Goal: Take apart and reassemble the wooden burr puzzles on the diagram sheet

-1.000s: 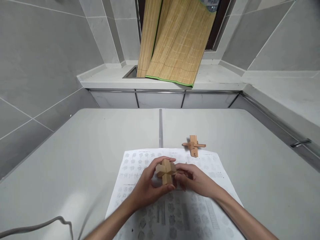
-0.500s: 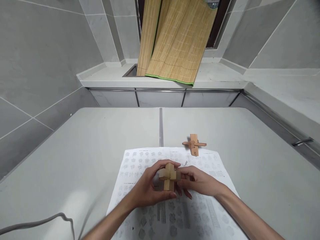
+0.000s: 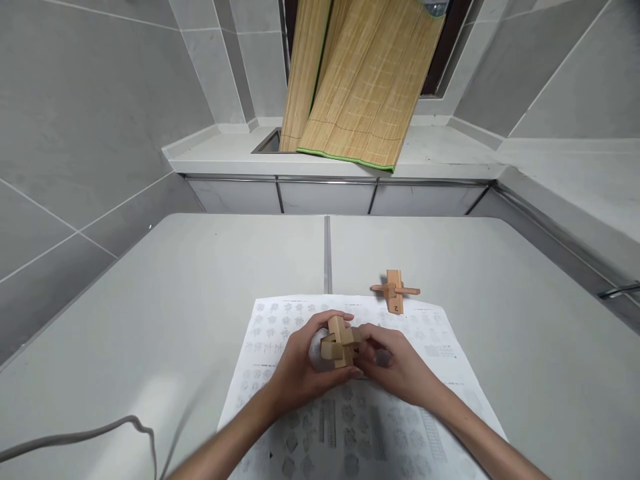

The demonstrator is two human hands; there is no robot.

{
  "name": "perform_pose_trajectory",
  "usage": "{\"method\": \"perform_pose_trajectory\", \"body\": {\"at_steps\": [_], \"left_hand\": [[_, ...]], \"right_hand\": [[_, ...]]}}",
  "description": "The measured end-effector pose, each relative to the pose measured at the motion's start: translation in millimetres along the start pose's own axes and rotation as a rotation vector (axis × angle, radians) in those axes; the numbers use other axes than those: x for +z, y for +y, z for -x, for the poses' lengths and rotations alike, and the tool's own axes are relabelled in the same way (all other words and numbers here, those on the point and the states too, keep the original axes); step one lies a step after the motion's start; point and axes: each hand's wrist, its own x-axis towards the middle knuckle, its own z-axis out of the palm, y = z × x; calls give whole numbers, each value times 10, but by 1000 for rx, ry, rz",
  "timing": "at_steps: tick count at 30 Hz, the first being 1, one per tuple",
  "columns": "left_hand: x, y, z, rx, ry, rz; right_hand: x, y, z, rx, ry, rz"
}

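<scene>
A small wooden interlocking puzzle [image 3: 339,341] of crossed light-brown bars is held between both hands, just above a printed sheet of diagrams [image 3: 350,427]. My left hand [image 3: 300,367] wraps its fingers around the puzzle's left and lower side. My right hand [image 3: 395,363] grips the right side, fingers curled onto the bars. A second, smaller wooden cross piece [image 3: 395,291] lies on the table beyond the sheet's far right corner, apart from both hands.
The grey table [image 3: 175,300] has a seam down its middle. A grey cable [image 3: 75,437] lies at the near left. A tiled ledge [image 3: 325,163] runs behind, with a bamboo mat [image 3: 355,73] hanging over it. Tiled walls close in on both sides.
The puzzle has been turned in my hands and now sits tilted, with my right hand closed further over its right side. The cross piece on the table has not moved.
</scene>
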Motion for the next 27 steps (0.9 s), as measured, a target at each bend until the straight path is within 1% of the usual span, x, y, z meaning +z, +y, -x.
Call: {"method": "perform_pose_trajectory", "body": {"at_steps": [3,6,10,13,18,21,24,27], "left_hand": [[-18,17,-12,-3,6,5],[-44,38,-24,-16,-26,26],[-66,36,-27,-19,-53,37],[-66,38,-25,-21,-45,39],[-59,65,-35,-34,-33,42],[-63,48,-40,-54,-25,66],[-70,1,-44,-86,21,88],[-80,-50,-52,-125,81,109]], "right_hand": [[-32,-8,10,18,-23,-34],[-66,-36,12,19,-7,-57],[-71,-51,4,44,-30,-72],[-58,-54,3,58,-49,-83],[-65,-44,7,99,-101,-179],[-84,-33,-4,79,-145,-178],[-90,-24,-23,48,-111,-125],[-84,-12,-41,56,-54,-80]]}}
